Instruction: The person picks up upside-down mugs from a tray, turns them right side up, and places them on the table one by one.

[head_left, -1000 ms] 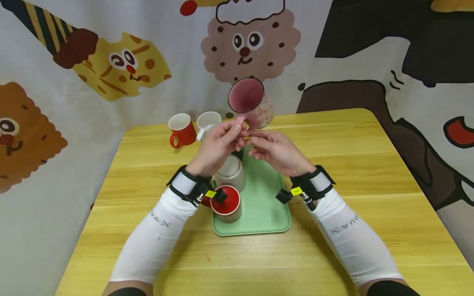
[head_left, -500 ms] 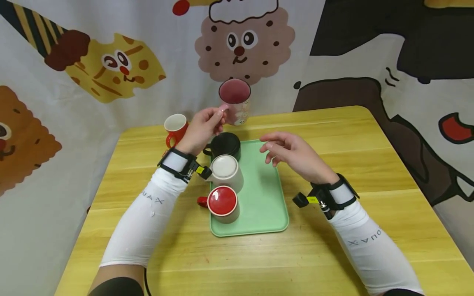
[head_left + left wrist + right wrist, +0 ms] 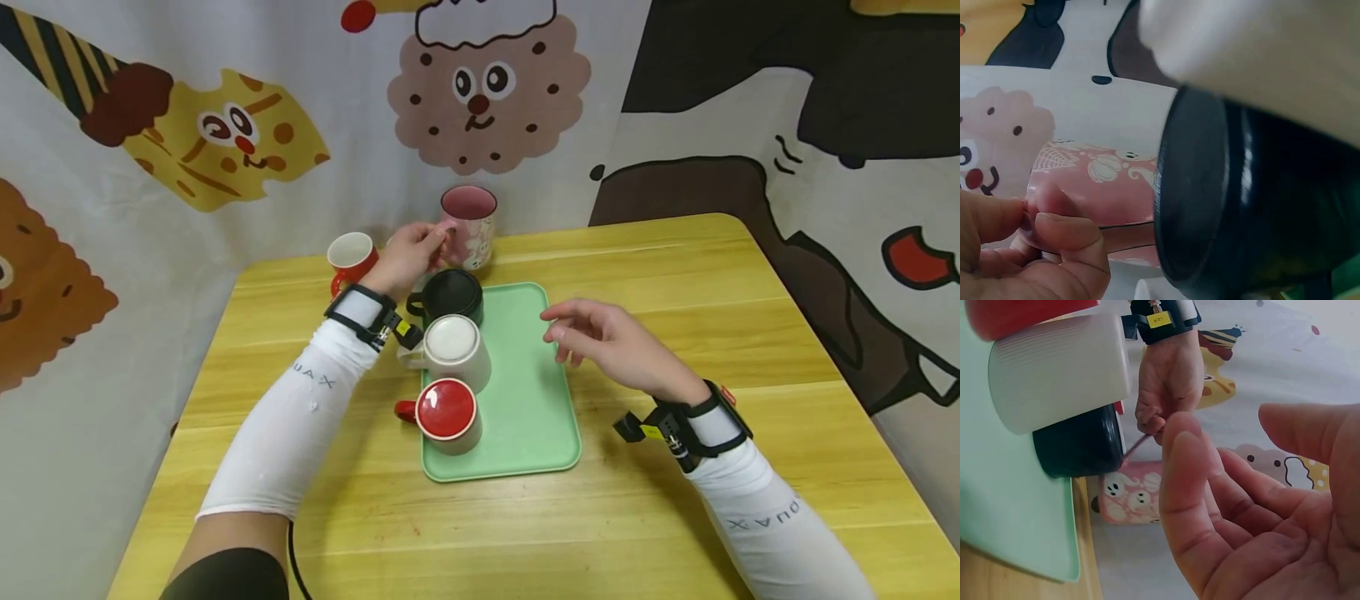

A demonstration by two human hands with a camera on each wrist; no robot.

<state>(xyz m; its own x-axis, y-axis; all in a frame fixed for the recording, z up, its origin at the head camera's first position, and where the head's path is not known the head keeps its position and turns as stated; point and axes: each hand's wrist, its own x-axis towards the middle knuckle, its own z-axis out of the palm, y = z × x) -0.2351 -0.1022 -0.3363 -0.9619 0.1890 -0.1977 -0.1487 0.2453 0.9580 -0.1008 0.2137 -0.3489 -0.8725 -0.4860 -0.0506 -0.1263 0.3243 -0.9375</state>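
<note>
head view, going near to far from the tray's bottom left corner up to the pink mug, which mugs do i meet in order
red-topped mug, white mug, black mug, pink mug

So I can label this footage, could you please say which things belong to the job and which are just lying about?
Probably the job: pink mug in left hand, tray, black mug, white mug, red-bottomed mug, red mug.
Probably incidental: printed backdrop, black cord.

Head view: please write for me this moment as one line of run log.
left hand: pinches pink mug by handle | right hand: holds nothing | green tray: black mug, white mug, red-bottomed mug
</note>
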